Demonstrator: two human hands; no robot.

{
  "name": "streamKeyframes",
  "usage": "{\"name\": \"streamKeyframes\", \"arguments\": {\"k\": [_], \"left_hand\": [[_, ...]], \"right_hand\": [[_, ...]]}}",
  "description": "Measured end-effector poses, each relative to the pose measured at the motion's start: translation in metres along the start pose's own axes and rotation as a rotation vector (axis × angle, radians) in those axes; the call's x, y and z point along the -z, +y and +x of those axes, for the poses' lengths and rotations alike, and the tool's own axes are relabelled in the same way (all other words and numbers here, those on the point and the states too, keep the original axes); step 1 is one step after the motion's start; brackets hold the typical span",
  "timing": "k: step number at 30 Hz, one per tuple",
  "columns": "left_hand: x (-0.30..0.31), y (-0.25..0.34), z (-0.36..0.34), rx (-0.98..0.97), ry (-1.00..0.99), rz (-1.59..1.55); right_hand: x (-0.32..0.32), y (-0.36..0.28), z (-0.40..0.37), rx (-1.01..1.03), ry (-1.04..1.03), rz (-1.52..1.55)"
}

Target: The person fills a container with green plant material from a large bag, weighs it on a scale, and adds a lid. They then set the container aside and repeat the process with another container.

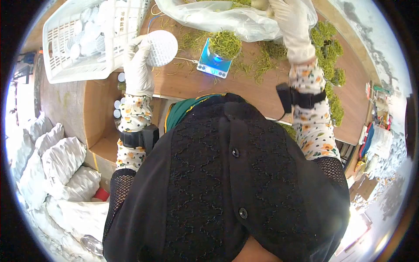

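Note:
My left hand (139,56), in a white glove, grips the edge of a round white perforated lid (162,48) beside the white basket. My right hand (292,26), also gloved, reaches to the far side of the table by the clear plastic bag (214,19); its fingers are hard to make out near the bag's opening. Between my hands stands a small scale (214,65) with a lit blue display. On it rests a container heaped with green stringy pieces (225,43).
A white basket (96,65) with round white lids (85,39) stands at the upper left, above a cardboard box (102,113). Green heaps (327,52) line the table's right side. Loose green bits lie on the brown table (257,94). White sacks (65,161) are piled lower left.

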State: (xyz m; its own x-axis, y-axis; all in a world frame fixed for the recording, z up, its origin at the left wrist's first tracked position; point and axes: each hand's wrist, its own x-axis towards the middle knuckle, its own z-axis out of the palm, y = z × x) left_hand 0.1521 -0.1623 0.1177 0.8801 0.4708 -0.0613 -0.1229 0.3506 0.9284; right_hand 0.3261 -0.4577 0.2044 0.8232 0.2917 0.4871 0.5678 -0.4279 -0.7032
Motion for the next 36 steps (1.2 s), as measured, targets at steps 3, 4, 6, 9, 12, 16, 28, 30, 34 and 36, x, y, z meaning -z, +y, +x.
{"name": "streamKeyframes", "arguments": {"k": [3, 4, 6, 9, 12, 16, 28, 30, 34, 36], "left_hand": [[-0.027, 0.009, 0.013, -0.095, -0.102, 0.065], [-0.04, 0.014, 0.016, -0.132, -0.157, 0.101], [-0.073, 0.024, 0.018, -0.167, -0.254, 0.143], [-0.116, 0.029, 0.018, -0.254, -0.356, 0.129], [-0.128, 0.048, 0.028, -0.066, -0.533, -0.105], [-0.087, 0.009, 0.024, -0.013, -0.543, 0.493], [-0.099, -0.076, 0.019, -0.254, -0.76, 0.862], [-0.113, -0.06, 0.016, -0.331, -0.754, 1.093], [-0.128, -0.056, 0.011, -0.628, -0.705, 1.368], [-0.13, -0.065, 0.011, -0.672, -0.679, 1.33]], "right_hand": [[0.0, -0.004, 0.016, -0.259, -0.113, 0.361], [-0.007, -0.026, 0.011, -0.287, -0.244, 0.435], [-0.018, -0.064, -0.002, 0.036, -0.467, 0.097], [-0.032, -0.09, -0.013, 0.432, -0.484, -0.26], [-0.02, -0.056, -0.012, 0.463, -0.221, -0.149], [0.001, -0.018, -0.043, -0.344, -0.078, 0.834], [-0.069, 0.067, -0.106, -0.688, -0.15, 1.047], [-0.077, 0.057, -0.104, -0.697, -0.079, 1.031], [-0.078, 0.054, -0.099, -0.692, -0.104, 1.084], [-0.08, 0.056, -0.101, -0.688, -0.115, 1.105]]}}
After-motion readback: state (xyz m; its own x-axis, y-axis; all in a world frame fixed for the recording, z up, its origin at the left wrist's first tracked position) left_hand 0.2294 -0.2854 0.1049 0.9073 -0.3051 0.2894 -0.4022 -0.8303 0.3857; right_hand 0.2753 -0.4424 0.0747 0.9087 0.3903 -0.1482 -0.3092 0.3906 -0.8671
